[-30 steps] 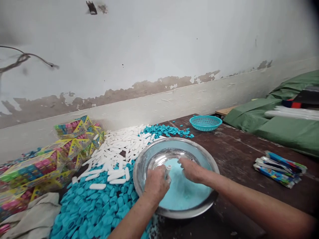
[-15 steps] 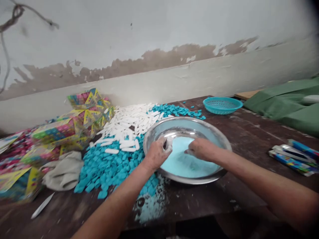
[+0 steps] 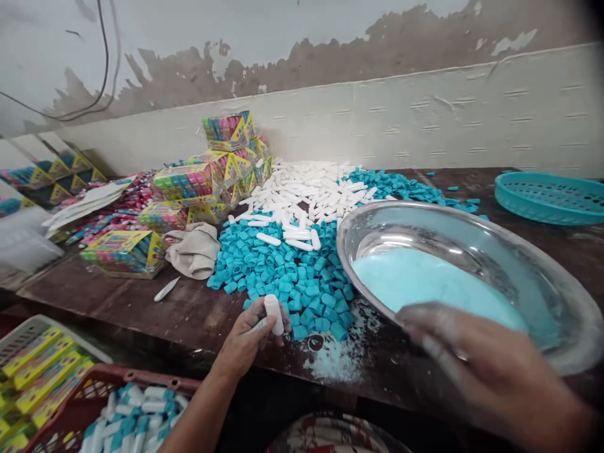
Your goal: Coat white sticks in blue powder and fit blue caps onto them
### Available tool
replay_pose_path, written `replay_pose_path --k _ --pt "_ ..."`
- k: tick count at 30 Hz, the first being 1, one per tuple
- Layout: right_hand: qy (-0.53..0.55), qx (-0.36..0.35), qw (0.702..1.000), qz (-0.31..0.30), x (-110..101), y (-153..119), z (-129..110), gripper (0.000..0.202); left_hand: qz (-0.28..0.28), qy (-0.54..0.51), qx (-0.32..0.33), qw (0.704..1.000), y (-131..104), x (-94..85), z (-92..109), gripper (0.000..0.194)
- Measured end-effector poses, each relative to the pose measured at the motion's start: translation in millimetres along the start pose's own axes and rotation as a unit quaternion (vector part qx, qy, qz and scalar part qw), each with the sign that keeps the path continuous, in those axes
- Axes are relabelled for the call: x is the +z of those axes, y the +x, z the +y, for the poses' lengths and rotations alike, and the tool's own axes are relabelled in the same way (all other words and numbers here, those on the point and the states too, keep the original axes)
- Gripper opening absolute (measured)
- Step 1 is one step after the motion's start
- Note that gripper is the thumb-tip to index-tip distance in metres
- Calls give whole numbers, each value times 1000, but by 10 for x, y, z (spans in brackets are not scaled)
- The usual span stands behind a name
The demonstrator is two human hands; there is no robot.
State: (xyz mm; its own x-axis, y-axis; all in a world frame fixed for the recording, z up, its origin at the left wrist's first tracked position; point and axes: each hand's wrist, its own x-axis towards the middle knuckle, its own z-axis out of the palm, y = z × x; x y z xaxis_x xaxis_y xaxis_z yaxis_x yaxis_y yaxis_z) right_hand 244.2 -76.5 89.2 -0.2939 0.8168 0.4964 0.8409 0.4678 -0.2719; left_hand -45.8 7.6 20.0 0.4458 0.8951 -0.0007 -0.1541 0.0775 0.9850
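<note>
My left hand [image 3: 257, 330] is closed around a small white plastic tube [image 3: 274, 313]. It holds the tube nearly upright at the table's front edge, with white powder on the fingers. My right hand [image 3: 465, 352], powdery and smeared by motion, is over the near rim of a wide metal basin [image 3: 476, 229]; its fingers look bent, but whether they hold anything is unclear. Pale blue powder [image 3: 425, 280] lies in the basin. Beyond my left hand spreads a heap of turquoise caps [image 3: 283, 270], with a pile of white tubes [image 3: 306, 189] behind it.
A turquoise plastic basket [image 3: 550, 198] stands at the right. At the left are packed display boxes [image 3: 189, 182], a grey cloth [image 3: 194, 250] and a white pointed sliver [image 3: 167, 289]. Below the table edge, a red crate [image 3: 117, 374] holds capped tubes. Spilled powder [image 3: 337, 362] marks the table front.
The view has swung left and down, bringing the crate into sight. My left hand has left the basin with the white tube. My right hand has moved from the powder to the near rim.
</note>
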Motion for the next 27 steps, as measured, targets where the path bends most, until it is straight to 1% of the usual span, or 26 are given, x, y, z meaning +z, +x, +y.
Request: replay_pose_path --k 1,2,3,5,6,8,10,12,14,19,24,27 --pt "33 -23 998 -40 124 -6 -120 19 5 -11 -3 1000 -45 -24 -75 18" --pt "56 -21 994 -96 267 -3 -208 22 11 -18 -4 1000 -79 -37 -139 18" --pt "72 -3 988 -139 420 9 -263 26 16 -24 -3 1000 -103 -41 -193 17" --pt "79 53 974 -207 721 59 -295 30 23 -30 -3 999 -126 -36 -267 18" --pt "70 80 967 -230 855 93 -284 30 22 -31 -2 999 -129 -31 -290 19" --pt "27 115 960 -253 1066 165 -249 29 15 -32 0 999 -127 -25 -318 20" --pt "-29 120 958 -258 1199 227 -230 28 4 -35 7 999 -122 -24 -332 18" --pt "-73 109 957 -258 1269 275 -238 28 -4 -37 14 999 -119 -27 -344 17" --pt "-92 102 955 -262 1295 309 -259 29 -8 -35 18 999 -119 -32 -361 17" --pt "-67 121 951 -277 1274 335 -263 27 -8 -43 14 999 -128 -52 -424 17" --pt "-68 127 952 -269 1263 337 -271 18 1 -32 6 999 -137 -66 -459 17" --pt "-71 123 958 -248 1258 354 -306 14 3 -22 5 1000 -139 -65 -447 19"
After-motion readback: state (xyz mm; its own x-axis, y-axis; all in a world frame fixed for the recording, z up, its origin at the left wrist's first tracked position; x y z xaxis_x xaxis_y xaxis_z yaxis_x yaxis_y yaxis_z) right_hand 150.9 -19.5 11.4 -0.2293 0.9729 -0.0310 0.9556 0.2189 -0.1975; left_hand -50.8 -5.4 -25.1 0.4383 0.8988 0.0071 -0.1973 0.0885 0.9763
